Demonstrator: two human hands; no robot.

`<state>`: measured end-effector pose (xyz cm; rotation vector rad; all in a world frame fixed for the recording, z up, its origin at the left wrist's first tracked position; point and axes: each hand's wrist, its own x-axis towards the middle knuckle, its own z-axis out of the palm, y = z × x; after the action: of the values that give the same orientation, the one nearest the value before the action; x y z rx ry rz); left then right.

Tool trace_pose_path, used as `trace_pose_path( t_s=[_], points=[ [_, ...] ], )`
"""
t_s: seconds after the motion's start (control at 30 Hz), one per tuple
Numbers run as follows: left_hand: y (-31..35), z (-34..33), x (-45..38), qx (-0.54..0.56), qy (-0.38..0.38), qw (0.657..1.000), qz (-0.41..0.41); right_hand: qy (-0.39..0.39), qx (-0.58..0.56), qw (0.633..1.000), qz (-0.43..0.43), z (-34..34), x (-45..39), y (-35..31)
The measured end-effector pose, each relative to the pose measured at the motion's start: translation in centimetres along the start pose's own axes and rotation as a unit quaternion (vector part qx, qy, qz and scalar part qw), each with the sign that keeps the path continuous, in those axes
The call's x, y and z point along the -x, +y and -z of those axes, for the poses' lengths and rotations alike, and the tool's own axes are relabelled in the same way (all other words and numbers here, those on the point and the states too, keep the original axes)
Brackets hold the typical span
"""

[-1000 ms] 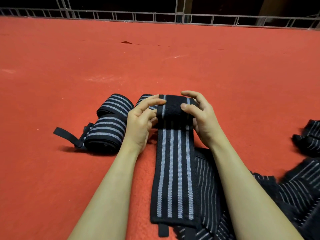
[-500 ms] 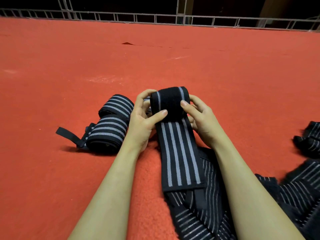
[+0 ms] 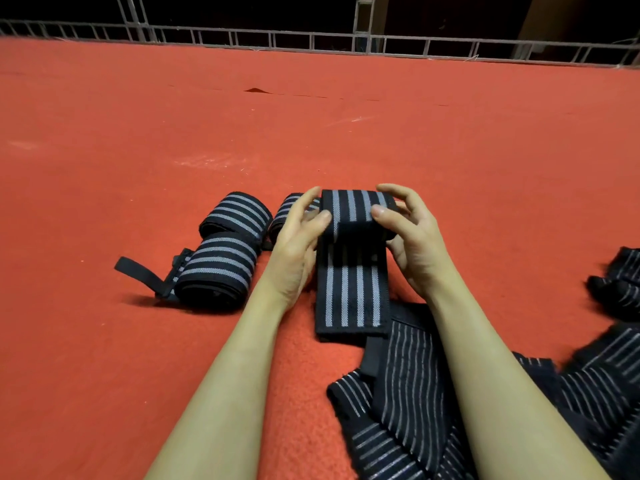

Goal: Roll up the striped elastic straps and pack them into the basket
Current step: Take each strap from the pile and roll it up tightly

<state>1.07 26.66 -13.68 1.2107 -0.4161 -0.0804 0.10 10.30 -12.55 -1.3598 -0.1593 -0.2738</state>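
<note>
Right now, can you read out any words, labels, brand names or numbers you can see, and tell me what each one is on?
None can be read.
The strap being rolled shows only grey stripes on black.
The finished rolls on the red carpet show stripes, no print.
The loose straps show no tag or lettering.
The metal railing carries no sign.

Red carpet (image 3: pixel 311 140): covers the whole floor beneath and beyond the fingers. A small raised wrinkle (image 3: pixel 257 90) sits well beyond the fingertips. Metal truss railing (image 3: pixel 311 39): runs along the carpet's far edge, against a dark background.
</note>
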Motion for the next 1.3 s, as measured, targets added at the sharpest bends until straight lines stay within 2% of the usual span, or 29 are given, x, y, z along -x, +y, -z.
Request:
trace_pose_path(
  t_s=[0.13,0.23,0.37,0.6,0.7,0.83,1.0,1.2,1.3],
  points=[
    [-0.6,-0.2,0.0,-0.155,0.02,0.987,0.019,-0.028,0.015,1.0,0.002,-0.3,0.3,0.2],
    [-0.5,0.1,0.1,-0.174,0.045,0.984,0.004,-0.08,0.039,0.996,0.005,-0.5,0.5,0.2],
    [0.0,0.3,0.2,-0.103,0.046,0.992,-0.052,-0.079,0.111,0.991,0.012,-0.7,0.6,0.0],
    [0.2,0.8,0.3,-0.017,-0.013,0.998,-0.054,-0.071,0.058,0.993,-0.08,-0.6,0.3,-0.1],
    [0.4,0.7,0.3,0.002,-0.011,0.999,-0.047,-0.082,0.03,0.991,-0.104,-0.5,0.2,-0.1],
    [0.6,0.6,0.2,0.023,-0.024,0.999,-0.036,-0.089,-0.028,0.993,-0.072,-0.3,0.2,-0.3],
    [0.5,0.5,0.0,0.078,-0.031,0.996,0.023,-0.082,-0.08,0.993,0.002,0.1,0.0,0.0],
    [0.4,-0.5,0.3,0.094,0.052,0.994,0.02,-0.091,-0.036,0.993,0.06,-0.7,1.5,0.5],
    [0.8,-1.0,0.7,0.084,0.099,0.991,0.028,-0.053,-0.061,0.996,0.044,-0.9,2.1,0.3]
  ],
)
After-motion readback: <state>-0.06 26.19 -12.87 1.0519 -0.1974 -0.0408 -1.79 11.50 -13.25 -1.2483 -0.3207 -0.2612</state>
